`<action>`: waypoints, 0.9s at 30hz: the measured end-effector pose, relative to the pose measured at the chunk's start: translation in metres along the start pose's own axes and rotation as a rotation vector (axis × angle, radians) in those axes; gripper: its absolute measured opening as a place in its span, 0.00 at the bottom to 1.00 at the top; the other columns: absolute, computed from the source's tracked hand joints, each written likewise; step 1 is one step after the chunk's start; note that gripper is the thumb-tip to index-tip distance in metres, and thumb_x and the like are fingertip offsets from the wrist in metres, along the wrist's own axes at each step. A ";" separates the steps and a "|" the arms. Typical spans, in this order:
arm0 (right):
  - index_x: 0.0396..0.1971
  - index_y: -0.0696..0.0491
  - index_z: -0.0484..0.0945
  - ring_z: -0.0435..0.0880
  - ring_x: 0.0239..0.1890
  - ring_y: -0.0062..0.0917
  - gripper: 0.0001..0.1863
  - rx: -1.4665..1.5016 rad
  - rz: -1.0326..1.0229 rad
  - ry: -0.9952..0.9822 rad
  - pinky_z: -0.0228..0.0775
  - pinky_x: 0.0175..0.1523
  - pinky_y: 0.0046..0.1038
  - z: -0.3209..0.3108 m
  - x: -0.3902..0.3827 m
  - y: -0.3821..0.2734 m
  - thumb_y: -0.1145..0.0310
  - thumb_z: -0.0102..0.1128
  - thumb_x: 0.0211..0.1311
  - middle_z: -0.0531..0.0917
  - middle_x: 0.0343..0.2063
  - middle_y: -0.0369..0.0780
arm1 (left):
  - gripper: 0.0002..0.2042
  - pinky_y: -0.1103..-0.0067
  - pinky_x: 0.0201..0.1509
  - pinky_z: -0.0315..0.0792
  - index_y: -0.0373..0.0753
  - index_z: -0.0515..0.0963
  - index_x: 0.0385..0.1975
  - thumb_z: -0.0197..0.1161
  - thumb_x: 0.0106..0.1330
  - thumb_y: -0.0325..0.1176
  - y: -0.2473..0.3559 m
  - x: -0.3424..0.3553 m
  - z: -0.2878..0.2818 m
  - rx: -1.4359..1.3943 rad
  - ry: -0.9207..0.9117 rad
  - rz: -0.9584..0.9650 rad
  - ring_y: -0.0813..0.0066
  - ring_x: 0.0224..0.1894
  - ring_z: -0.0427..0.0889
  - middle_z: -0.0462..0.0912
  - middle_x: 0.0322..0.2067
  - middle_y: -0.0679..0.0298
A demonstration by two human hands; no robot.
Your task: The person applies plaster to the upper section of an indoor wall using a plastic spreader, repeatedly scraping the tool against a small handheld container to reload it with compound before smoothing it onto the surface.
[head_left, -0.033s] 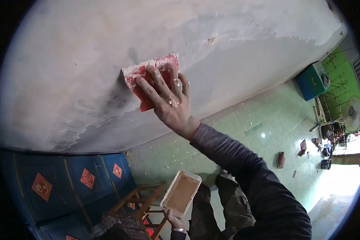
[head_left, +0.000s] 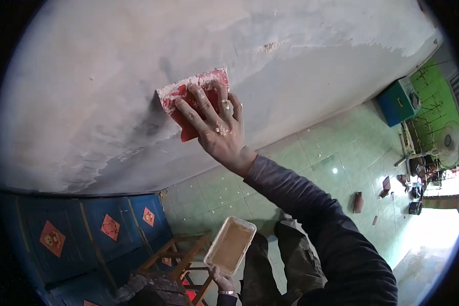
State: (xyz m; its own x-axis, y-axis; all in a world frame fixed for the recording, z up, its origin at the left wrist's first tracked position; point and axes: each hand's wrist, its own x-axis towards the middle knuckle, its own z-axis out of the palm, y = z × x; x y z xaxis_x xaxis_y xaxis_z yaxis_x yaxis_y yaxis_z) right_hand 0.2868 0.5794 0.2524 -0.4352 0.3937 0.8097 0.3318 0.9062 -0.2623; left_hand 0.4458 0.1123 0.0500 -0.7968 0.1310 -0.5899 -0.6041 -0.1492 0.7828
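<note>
My right hand (head_left: 222, 133) presses a red putty scraper (head_left: 193, 130), caked white along its edge, against the grey-white wall (head_left: 122, 76). Its fingers lie spread over the scraper's face, with bits of putty stuck to the knuckles; the thumb is hidden. Low in the view, my left hand (head_left: 222, 279) grips the near end of a shallow rectangular tub (head_left: 231, 246). Beige-white residue coats the tub's inside and rim. A darker patch of wall (head_left: 311, 76) stretches right of the scraper.
A wooden stool or ladder (head_left: 191, 250) stands left of the tub, before blue panels (head_left: 61, 219) with red diamond papers. White specks dot the green tiled floor (head_left: 222, 196). Far right are a teal box (head_left: 397, 104), a fan (head_left: 448, 144) and scattered items.
</note>
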 end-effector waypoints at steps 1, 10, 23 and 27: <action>0.68 0.35 0.72 0.67 0.68 0.50 0.35 -0.059 -0.030 -0.061 0.58 0.66 0.49 0.003 -0.011 0.006 0.69 0.63 0.57 0.67 0.72 0.39 | 0.41 0.59 0.70 0.62 0.42 0.61 0.69 0.67 0.54 0.48 -0.002 0.001 0.001 0.001 -0.001 0.002 0.57 0.66 0.67 0.67 0.64 0.58; 0.73 0.35 0.62 0.59 0.74 0.39 0.41 -0.173 -0.021 -0.517 0.48 0.70 0.48 0.004 -0.106 0.048 0.68 0.61 0.57 0.62 0.74 0.38 | 0.41 0.57 0.72 0.60 0.44 0.60 0.70 0.67 0.54 0.47 -0.019 -0.025 0.024 0.027 -0.046 -0.080 0.56 0.68 0.65 0.66 0.66 0.58; 0.71 0.34 0.67 0.59 0.76 0.33 0.32 -0.117 -0.108 -0.330 0.51 0.74 0.48 -0.042 -0.101 0.117 0.65 0.57 0.66 0.64 0.74 0.34 | 0.41 0.58 0.71 0.62 0.42 0.63 0.68 0.69 0.52 0.46 -0.044 -0.026 0.054 -0.043 -0.078 -0.086 0.56 0.68 0.66 0.68 0.66 0.57; 0.69 0.30 0.70 0.61 0.75 0.32 0.33 -0.257 -0.085 0.098 0.50 0.71 0.42 -0.103 0.004 0.126 0.65 0.63 0.63 0.67 0.72 0.33 | 0.40 0.58 0.71 0.63 0.41 0.64 0.66 0.70 0.52 0.47 -0.032 -0.027 0.073 -0.055 -0.146 -0.090 0.56 0.67 0.68 0.69 0.63 0.57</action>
State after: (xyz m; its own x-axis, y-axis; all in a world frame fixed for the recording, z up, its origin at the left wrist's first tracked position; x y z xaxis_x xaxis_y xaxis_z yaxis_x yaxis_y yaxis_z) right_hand 0.4129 0.6788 0.2764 -0.3918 0.2901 0.8731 0.5044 0.8614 -0.0599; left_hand 0.4879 0.1852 0.0556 -0.7312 0.2869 -0.6189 -0.6760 -0.1832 0.7138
